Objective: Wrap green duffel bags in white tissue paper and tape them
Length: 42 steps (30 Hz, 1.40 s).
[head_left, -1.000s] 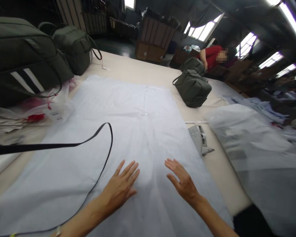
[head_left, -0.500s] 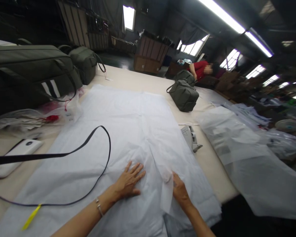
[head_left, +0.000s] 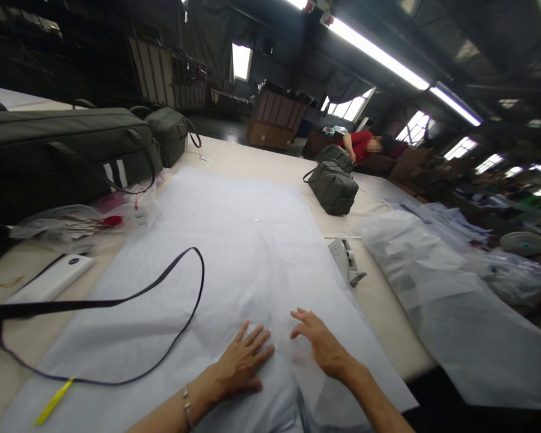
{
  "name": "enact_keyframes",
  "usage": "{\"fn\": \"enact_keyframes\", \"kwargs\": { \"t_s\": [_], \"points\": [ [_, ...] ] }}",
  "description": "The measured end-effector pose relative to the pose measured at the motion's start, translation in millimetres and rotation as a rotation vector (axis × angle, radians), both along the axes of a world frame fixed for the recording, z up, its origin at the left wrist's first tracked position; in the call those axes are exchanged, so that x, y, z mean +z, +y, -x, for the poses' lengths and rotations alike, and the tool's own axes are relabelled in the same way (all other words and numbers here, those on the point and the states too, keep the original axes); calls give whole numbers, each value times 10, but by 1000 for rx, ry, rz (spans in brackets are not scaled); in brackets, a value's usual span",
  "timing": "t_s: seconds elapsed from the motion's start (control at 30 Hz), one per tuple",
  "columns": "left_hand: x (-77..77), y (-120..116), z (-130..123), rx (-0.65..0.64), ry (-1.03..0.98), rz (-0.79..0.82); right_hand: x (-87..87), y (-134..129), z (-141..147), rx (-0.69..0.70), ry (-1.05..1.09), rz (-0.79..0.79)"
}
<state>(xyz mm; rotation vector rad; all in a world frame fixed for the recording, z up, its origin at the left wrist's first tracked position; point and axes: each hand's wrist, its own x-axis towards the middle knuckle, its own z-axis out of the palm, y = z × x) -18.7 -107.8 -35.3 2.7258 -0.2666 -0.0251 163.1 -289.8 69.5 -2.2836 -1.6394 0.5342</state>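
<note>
White sheets of thin paper (head_left: 225, 222) cover the middle of the table. My left hand (head_left: 243, 362) lies flat on the paper with its fingers spread, a bracelet at the wrist. To its right, my right hand (head_left: 320, 340) is over the paper with fingers apart and nothing held; whether it touches the sheet I cannot tell. Below the hands, something bluish-grey shows at the paper's slit. A dark strap (head_left: 162, 278) loops across the left part of the paper, and a yellow tag (head_left: 54, 402) hangs on its cord.
Dark green bags stand at the left (head_left: 63, 159) and far right (head_left: 332, 187). A white phone (head_left: 54, 278) lies on the left. A grey tape dispenser (head_left: 346, 260) sits beside the paper. Clear plastic sheeting (head_left: 460, 307) hangs over the right edge. A person in red (head_left: 360, 144) bends at the back.
My right hand has let go of the folded paper edge, and its fingers have opened. The paper on the right now lies flatter. My left hand stays on the paper; the view has tilted up.
</note>
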Motion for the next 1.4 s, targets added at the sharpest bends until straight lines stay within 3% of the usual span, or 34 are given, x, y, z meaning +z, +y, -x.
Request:
{"fn": "enact_keyframes", "kwargs": {
  "t_s": [0.13,0.27,0.43,0.6,0.77,0.97,1.13,1.4],
  "points": [
    [-95,-93,31,40,-102,-12,-317,23,237,-16,37,35],
    [-90,-140,220,-41,-134,11,-635,-89,358,31,9,-10],
    [-113,-281,413,-11,-187,31,-840,-190,393,25,-48,-64],
    [-40,-391,563,-189,-262,57,-840,-137,354,-29,2,-106],
    [101,-418,696,-235,-224,131,-788,-43,380,-125,45,-93],
    [118,-582,747,-352,-191,191,-699,18,420,-126,57,-24],
    [99,-611,648,-169,-88,232,-605,93,319,-146,203,50],
    [158,-745,230,15,87,122,-486,227,121,-123,320,122]
  ]
}}
